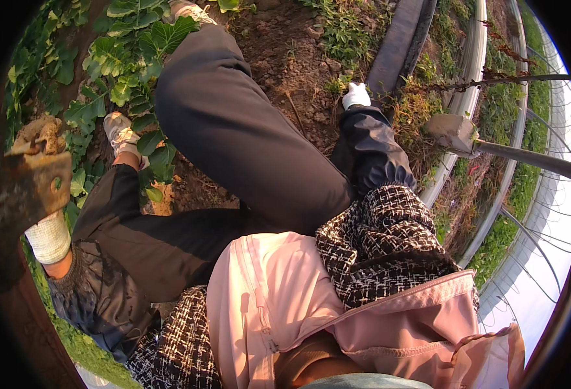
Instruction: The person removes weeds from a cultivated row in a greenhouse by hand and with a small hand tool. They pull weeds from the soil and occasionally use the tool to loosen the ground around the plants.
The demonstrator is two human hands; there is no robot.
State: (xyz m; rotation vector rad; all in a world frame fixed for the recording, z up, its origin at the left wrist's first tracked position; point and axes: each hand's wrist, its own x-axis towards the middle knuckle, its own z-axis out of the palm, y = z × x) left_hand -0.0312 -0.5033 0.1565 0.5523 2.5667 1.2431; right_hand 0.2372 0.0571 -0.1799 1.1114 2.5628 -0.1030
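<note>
My left hand [42, 133] is at the far left in a white knit glove, its fingers caked with mud. They curl over the top of a rusty metal plate [35, 187] with a round hole, which hides the palm; the glove's cuff shows below it. My right hand [356, 96], in a cleaner white glove, is low by the soil beside a long dark flat strip [396, 44]. Its fingers look curled, but their tips are hidden, and whether they grip the strip cannot be told. Dark sleeve covers reach both wrists.
Leafy green plants [115, 73] grow around my shoes [120, 131]. Bare brown soil [285, 53] lies between them and weeds. On the right are a concrete block [453, 132] with a metal pole [523, 156], pale curved rails [465, 104] and a rusty rod [504, 81].
</note>
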